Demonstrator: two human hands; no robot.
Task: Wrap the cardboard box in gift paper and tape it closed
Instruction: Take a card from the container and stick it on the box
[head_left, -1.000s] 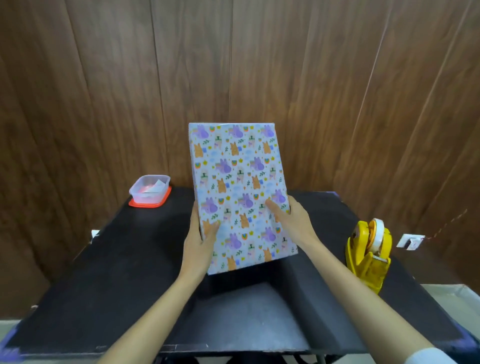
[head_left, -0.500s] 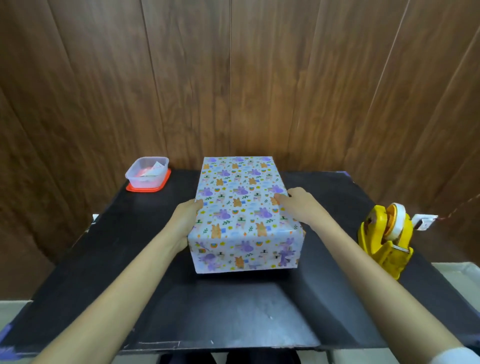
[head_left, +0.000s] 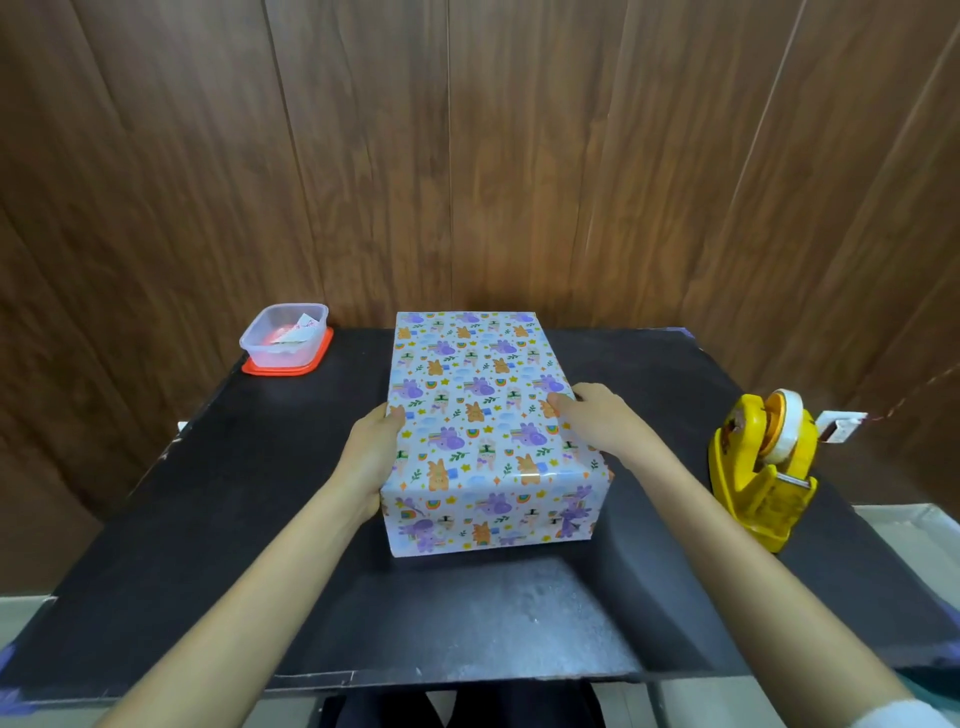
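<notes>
Noted at frame centre: gift-wrapped box (head_left: 478, 415), flat on black table (head_left: 208, 519). Gripped at left side by left hand (head_left: 371, 452), thumb on top; at right top edge by right hand (head_left: 602, 421), fingers curled. Right: yellow tape dispenser (head_left: 763, 467). Upper left: clear plastic container (head_left: 284, 338).

Wrapped box (head_left: 470, 384) on table (head_left: 208, 493) (left grip (head_left: 371, 452), right grip (head_left: 602, 422) holding sides)

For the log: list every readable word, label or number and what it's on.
Nothing can be read:
wrapped box: pictures only
slip in plastic container: marks too blurred
yellow tape dispenser: no legible label
white tag beyond it: too blurred
</notes>
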